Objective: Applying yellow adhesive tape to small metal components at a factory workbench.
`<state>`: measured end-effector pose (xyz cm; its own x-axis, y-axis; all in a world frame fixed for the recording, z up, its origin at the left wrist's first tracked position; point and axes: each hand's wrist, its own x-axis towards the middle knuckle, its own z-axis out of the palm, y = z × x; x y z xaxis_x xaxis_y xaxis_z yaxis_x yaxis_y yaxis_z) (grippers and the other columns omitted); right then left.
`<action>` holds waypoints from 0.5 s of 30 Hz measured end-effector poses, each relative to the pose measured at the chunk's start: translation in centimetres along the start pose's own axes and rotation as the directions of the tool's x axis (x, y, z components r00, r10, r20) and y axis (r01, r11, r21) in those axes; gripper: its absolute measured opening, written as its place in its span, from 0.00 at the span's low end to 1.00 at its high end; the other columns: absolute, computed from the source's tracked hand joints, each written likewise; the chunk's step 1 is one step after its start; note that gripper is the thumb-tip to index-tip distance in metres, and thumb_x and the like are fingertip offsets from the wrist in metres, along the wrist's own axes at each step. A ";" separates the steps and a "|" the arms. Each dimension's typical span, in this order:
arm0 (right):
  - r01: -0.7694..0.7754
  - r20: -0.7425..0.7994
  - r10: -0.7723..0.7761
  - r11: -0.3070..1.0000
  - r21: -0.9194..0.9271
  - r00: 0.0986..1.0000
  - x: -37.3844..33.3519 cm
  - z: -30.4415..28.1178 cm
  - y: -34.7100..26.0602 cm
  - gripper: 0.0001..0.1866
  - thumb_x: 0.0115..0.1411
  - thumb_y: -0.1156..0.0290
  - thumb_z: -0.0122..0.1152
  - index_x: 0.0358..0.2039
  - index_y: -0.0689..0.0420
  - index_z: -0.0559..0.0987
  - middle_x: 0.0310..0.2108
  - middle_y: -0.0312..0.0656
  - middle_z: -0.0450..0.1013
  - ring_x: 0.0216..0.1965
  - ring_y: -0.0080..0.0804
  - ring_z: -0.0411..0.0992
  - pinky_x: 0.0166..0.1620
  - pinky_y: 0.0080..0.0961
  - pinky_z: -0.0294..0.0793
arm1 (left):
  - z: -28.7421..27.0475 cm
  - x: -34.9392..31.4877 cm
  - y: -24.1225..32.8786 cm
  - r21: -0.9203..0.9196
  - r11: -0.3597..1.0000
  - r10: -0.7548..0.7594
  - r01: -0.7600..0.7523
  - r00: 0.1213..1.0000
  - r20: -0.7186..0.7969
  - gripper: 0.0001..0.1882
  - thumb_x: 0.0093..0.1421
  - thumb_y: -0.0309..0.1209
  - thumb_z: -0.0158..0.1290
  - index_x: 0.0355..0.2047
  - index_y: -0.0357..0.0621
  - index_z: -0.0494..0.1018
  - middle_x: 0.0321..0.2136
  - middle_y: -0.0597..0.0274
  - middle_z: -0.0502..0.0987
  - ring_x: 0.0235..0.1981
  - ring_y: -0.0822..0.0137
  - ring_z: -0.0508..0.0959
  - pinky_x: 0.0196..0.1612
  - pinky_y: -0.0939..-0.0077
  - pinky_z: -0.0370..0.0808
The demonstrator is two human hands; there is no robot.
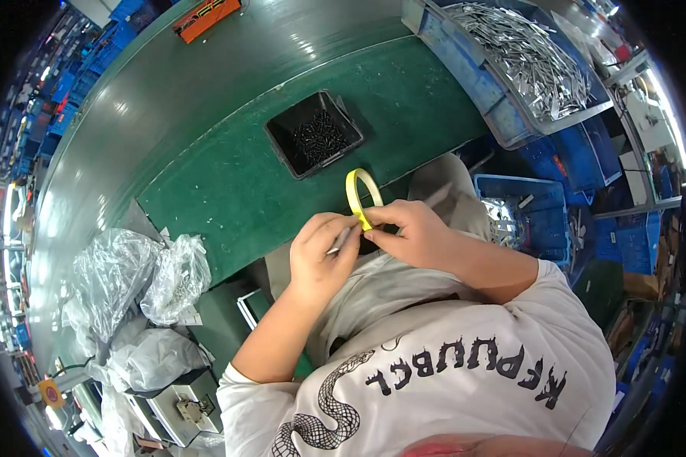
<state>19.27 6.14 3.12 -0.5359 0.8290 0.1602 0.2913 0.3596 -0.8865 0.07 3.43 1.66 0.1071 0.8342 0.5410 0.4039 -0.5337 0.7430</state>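
By the near edge of the tabletop [232, 171], the right hand [413, 233] is clamping its fingers on a yellow tape roll [352, 193], the left hand [315, 255] on a grey piece [338, 242].

Yellow tape roll [353, 195] between both hands [320, 250]

Left fingers [312, 228] hide most of a slim silvery piece [338, 243]; right fingers [385, 215] cover the near rim of the yellow tape roll [351, 190]. Black pieces [318, 137] are too small to identify. Crumpled plastic bags [114, 274] obscure their contents. The picture's far edge crops the large blue bin [465, 65].
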 end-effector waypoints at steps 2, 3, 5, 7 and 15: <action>0.038 -0.024 -0.038 0.999 -0.037 0.999 0.5 0.2 -0.2 0.10 0.57 0.74 0.62 0.40 0.59 0.79 0.29 0.48 0.77 0.29 0.48 0.75 0.30 0.36 0.71 | -0.4 0.3 0.0 0.065 0.998 0.019 -0.019 1.000 0.010 0.14 0.49 0.18 0.62 0.38 0.41 0.78 0.32 0.54 0.79 0.32 0.60 0.80 0.32 0.71 0.77; 0.056 -0.021 -0.057 0.998 -0.029 0.998 0.7 0.2 -0.5 0.10 0.57 0.74 0.62 0.40 0.59 0.79 0.29 0.48 0.77 0.29 0.48 0.75 0.30 0.36 0.71 | -0.7 0.3 -0.1 0.127 0.991 0.044 -0.048 0.999 0.032 0.14 0.49 0.19 0.62 0.37 0.41 0.78 0.33 0.54 0.79 0.32 0.57 0.80 0.34 0.68 0.78; 0.031 0.040 -0.027 0.994 -0.107 0.999 1.0 -0.1 -1.2 0.13 0.54 0.74 0.63 0.42 0.58 0.80 0.29 0.47 0.77 0.31 0.46 0.74 0.34 0.35 0.72 | -1.6 0.5 0.2 0.258 0.960 0.089 -0.106 0.993 0.079 0.13 0.49 0.23 0.61 0.38 0.42 0.78 0.35 0.55 0.79 0.35 0.53 0.80 0.38 0.63 0.78; -0.023 0.060 0.034 0.985 -0.168 0.998 1.2 -0.4 -2.0 0.13 0.52 0.73 0.63 0.40 0.57 0.80 0.28 0.48 0.75 0.30 0.49 0.73 0.33 0.39 0.71 | -2.2 0.6 -0.3 0.307 0.931 0.147 -0.199 0.972 0.185 0.14 0.49 0.25 0.60 0.38 0.41 0.77 0.36 0.56 0.79 0.35 0.54 0.79 0.37 0.63 0.78; 0.006 -0.011 -0.012 0.923 -0.384 1.000 -0.9 0.6 -0.6 0.15 0.46 0.77 0.60 0.38 0.58 0.80 0.28 0.49 0.75 0.31 0.52 0.72 0.34 0.42 0.71 | -1.2 -0.8 -0.2 0.423 0.817 0.312 -0.392 0.917 0.249 0.13 0.47 0.34 0.56 0.33 0.44 0.74 0.29 0.64 0.72 0.28 0.64 0.75 0.30 0.69 0.74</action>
<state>19.08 4.87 3.26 -0.5303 0.8295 0.1753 0.5699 0.5018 -0.6507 -1.16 2.67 1.56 0.4500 0.6332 0.6298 0.6721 -0.7044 0.2280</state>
